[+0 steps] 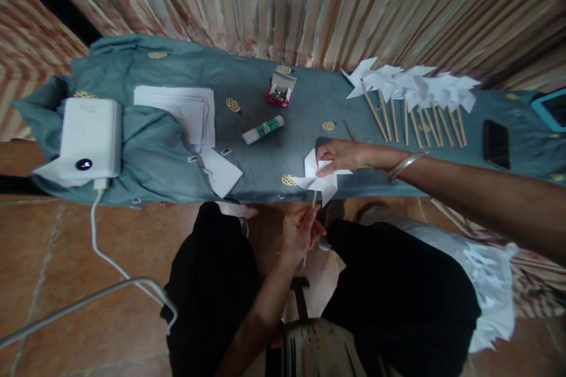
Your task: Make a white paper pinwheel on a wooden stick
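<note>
A white paper pinwheel (327, 187) on a thin wooden stick (314, 199) is held between my two hands at the front edge of the cloth-covered table. My left hand (300, 231) is closed round the stick below the paper blades, out over the floor between my knees. Above it, my right hand (338, 157), with a bangle at the wrist, pinches the paper near the pinwheel's centre. The pin or tack at the centre is too small to make out. Several finished-looking pinwheels (415, 85) lie in a row at the back right, sticks toward me.
A red box of tacks (279, 94) stands open behind a glue stick (263, 129). White paper sheets (177, 103) and a loose piece (221, 172) lie left. A power bank (91, 138) with a cable (99, 235) is far left. A phone (496, 144) lies right; a plastic bag (490, 288) is below.
</note>
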A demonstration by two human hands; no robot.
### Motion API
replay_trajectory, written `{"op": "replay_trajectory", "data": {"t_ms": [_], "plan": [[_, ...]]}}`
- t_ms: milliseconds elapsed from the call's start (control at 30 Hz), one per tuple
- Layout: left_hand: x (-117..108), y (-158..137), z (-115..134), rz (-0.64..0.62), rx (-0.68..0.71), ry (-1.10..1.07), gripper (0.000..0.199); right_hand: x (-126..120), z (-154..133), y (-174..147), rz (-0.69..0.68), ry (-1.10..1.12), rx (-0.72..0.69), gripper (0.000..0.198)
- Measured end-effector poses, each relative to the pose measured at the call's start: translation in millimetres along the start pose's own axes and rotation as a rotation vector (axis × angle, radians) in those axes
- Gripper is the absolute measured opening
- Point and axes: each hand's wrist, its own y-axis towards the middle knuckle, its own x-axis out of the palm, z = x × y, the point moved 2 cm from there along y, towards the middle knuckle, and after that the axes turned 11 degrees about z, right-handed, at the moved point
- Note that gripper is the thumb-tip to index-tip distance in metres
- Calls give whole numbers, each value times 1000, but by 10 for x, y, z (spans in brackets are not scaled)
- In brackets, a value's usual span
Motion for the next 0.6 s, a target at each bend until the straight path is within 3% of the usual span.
{"op": "replay_trajectory", "data": {"t_ms": [267, 600], "plan": [[-31, 17, 22, -17, 8, 44, 60, 3, -47, -34, -61, 74, 3, 44], [91, -39, -84, 18, 15, 3, 56, 0, -55, -36, -80, 58, 20, 37]]}}
